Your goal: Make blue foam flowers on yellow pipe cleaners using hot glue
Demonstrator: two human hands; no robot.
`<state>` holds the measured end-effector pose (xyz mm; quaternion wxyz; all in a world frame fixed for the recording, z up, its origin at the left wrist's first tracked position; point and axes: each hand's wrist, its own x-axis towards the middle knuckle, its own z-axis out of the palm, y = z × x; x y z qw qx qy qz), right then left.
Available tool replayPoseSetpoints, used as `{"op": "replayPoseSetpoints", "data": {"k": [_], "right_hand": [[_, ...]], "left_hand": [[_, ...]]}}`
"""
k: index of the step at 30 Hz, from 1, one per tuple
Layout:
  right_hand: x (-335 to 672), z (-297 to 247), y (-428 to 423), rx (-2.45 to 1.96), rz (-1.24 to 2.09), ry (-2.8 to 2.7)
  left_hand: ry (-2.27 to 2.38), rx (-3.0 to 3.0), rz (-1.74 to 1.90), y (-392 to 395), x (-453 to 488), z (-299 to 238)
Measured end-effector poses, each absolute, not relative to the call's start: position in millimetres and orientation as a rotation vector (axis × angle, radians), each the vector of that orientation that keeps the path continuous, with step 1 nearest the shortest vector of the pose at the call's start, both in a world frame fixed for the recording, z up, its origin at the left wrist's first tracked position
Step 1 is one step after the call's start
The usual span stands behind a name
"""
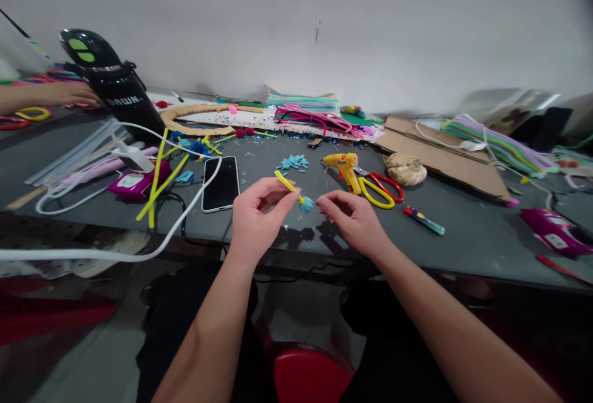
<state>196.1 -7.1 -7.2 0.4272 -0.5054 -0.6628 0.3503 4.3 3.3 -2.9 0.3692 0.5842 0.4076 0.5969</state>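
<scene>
My left hand pinches a short yellow stick with a small blue tuft at its lower end, held just above the front edge of the grey table. My right hand hovers right beside the blue tuft, fingers curled and pinched together; I cannot make out anything in them. A yellow glue gun and red and yellow scissors lie just beyond my right hand. A pile of blue cut pieces lies behind the stick.
A black phone lies left of my hands, crossed by a white cable. A dark bottle stands at far left, another person's hand beside it. Cardboard, a beige lump, yellow strips, pink cords and magenta boxes crowd the table.
</scene>
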Motion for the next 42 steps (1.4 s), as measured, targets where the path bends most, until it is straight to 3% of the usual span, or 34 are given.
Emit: {"op": "replayPoseSetpoints", "data": {"k": [11, 15, 28, 35, 42], "right_hand": [[175.9, -12.4, 64.9, -1.544, 0.264, -2.122], [155.3, -8.2, 100.9, -1.73, 0.19, -2.176], [131.9, -13.2, 142.3, -1.999, 0.237, -2.243], [143.2, -7.0, 132.0, -1.804, 0.356, -2.247], [172.6, -1.0, 82.5, -1.46, 0.683, -2.058]], "left_hand": [[1.143, 1.382, 1.584, 11.7, -15.8, -5.6], [1.148, 1.384, 1.588, 11.7, -18.1, -5.6], [1.133, 1.352, 1.578, 8.6, -21.7, 1.7], [1.143, 1.339, 1.566, 7.8, -21.8, 2.4], [1.147, 1.346, 1.564, 7.4, -19.5, 3.0]]}}
